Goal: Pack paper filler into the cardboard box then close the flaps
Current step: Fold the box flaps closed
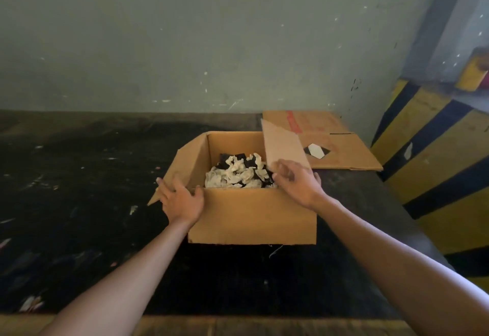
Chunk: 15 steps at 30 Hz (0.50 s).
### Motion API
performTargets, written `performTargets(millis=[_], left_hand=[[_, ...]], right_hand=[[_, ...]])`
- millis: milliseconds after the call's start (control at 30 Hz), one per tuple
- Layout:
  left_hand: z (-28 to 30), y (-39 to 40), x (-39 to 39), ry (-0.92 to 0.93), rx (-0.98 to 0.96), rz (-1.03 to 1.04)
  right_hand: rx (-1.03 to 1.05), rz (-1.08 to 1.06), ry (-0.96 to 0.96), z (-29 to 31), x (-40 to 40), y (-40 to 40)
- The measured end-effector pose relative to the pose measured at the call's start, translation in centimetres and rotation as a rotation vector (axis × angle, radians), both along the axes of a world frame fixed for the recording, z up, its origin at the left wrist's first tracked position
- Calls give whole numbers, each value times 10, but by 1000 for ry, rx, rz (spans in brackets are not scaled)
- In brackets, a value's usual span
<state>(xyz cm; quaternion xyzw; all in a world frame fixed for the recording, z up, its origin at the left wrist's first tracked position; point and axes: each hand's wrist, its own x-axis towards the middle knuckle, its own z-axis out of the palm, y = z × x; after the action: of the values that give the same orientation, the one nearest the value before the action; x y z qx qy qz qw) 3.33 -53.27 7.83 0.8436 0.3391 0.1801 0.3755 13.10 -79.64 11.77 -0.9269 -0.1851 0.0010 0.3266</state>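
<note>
The brown cardboard box (pixel 251 214) contains crumpled white paper filler (pixel 235 174). Left hand (pixel 182 198), fingers spread, presses the left flap (pixel 182 166). Right hand (pixel 299 182) pinches the raised right flap (pixel 284 145).

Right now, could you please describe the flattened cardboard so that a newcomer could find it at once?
Start at the open cardboard box on the dark table, with crumpled paper filler inside. Look behind it to the right, toward the wall: the flattened cardboard lies there. Unlike the box, it lies flat, with red print and a hexagonal cut-out.
</note>
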Motion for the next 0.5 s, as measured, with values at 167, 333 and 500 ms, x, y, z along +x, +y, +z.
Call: performTargets(millis=[167,333,500], left_hand=[[5,18,14,-214,-972,362],[17,13,18,-399,-954,456],[24,-7,13,-507,-633,364]], right_hand=[[-528,202,-120,-31,-3,-4],[-571,266,-247,-38,2,-15],[-495,336,-224,-32,3,-26]])
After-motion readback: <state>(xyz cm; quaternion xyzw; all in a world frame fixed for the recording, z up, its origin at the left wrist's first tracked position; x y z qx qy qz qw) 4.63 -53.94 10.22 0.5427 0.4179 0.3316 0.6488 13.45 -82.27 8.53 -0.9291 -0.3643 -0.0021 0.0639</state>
